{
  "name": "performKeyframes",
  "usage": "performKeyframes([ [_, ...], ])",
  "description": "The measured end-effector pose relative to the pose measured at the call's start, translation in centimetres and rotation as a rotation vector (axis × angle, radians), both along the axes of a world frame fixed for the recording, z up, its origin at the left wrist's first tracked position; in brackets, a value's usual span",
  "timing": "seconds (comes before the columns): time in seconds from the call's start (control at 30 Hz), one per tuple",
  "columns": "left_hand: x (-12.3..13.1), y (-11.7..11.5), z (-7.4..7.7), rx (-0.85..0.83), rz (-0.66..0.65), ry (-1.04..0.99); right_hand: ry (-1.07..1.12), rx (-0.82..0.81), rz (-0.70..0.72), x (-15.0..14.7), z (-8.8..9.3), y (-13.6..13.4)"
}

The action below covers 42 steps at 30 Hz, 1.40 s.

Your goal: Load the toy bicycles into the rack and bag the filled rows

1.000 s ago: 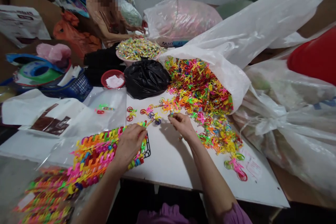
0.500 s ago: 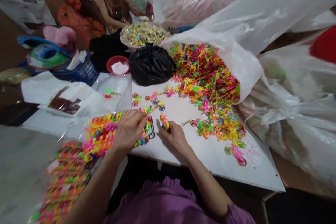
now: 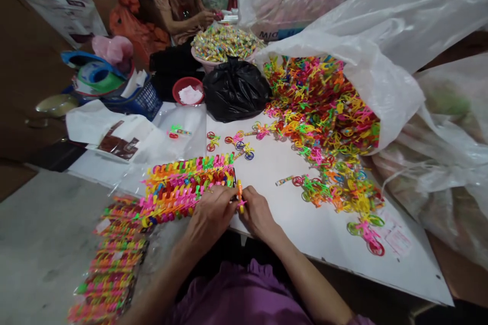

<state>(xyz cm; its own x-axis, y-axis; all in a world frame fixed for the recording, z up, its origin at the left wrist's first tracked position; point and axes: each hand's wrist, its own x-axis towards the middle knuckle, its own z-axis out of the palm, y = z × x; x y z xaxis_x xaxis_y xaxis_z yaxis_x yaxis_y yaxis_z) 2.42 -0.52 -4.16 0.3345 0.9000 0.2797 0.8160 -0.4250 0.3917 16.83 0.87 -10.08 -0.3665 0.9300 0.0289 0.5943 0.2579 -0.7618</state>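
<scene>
My left hand rests curled on the near end of a black rack packed with rows of small coloured plastic toy bicycles. My right hand is right beside it and pinches an orange and yellow toy bicycle upright at the rack's right end. Both hands meet over the front edge of the white board. A few loose toy bicycles lie farther back on the board.
A big white plastic sack spills a heap of coloured bicycles across the board's right side. A black bag, red bowl and basin of candies stand behind. Another person sits beyond. Filled packets lie at lower left.
My right hand left the pile with a toy bicycle and came back to the rack's right end beside my left hand. The view tilted down and shifted.
</scene>
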Motion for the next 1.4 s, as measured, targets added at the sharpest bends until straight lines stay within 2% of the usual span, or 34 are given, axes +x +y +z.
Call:
performKeyframes([
  [0.27, 0.0, -0.2, 0.2, 0.047, 0.022, -0.001, 0.194, -0.046, -0.052, 0.0, -0.3, 1.5],
  [0.37, 0.0, -0.4, 0.6, 0.014, 0.025, -0.002, 0.134, -0.027, 0.041, 0.0, 0.0, 1.9],
  [0.47, 0.3, -0.4, 0.7, -0.015, 0.026, 0.012, -0.037, -0.032, 0.116, -0.3, 0.5, 1.9],
  [0.6, 0.6, 0.0, 0.1, 0.091, 0.066, 0.062, -0.266, 0.007, 0.121, -1.1, 0.7, 1.8],
  [0.7, 0.4, -0.4, -0.4, 0.148, 0.027, 0.077, -0.239, 0.005, 0.172, -0.4, 0.7, 2.1],
  [0.83, -0.3, -2.0, -0.6, 0.141, -0.061, 0.07, -0.123, -0.08, 0.37, 2.0, 1.5, 4.0],
  [0.9, -0.2, -2.7, -0.6, 0.171, -0.081, 0.066, -0.195, -0.003, 0.288, 2.2, 2.3, 5.8],
  [0.97, 0.1, -3.2, -0.6, 0.202, -0.089, 0.072, -0.331, 0.159, 0.157, 1.3, 3.0, 8.0],
  [1.0, 0.3, -3.4, -0.4, 0.207, -0.085, 0.082, -0.401, 0.233, 0.151, 0.5, 3.3, 9.2],
  [1.07, 0.3, -3.6, -0.1, 0.203, -0.068, 0.101, -0.518, 0.339, 0.242, -0.8, 3.7, 11.5],
  [1.13, -0.8, -3.8, 0.5, 0.228, -0.001, 0.105, -0.597, 0.381, 0.282, -1.0, 4.2, 13.7],
  [1.2, -3.3, -4.0, 1.3, 0.287, 0.135, 0.082, -0.622, 0.397, 0.164, 0.1, 4.7, 15.4],
  [1.27, -6.9, -4.1, 1.8, 0.334, 0.344, 0.022, -0.562, 0.41, 0.025, 1.7, 5.1, 16.2],
  [1.33, -10.6, -4.1, 1.9, 0.264, 0.6, -0.073, -0.402, 0.358, 0.058, 2.7, 5.1, 15.9],
  [1.4, -13.3, -4.1, 1.7, 0.059, 0.837, -0.249, -0.153, 0.173, 0.161, 2.5, 4.3, 14.4],
])
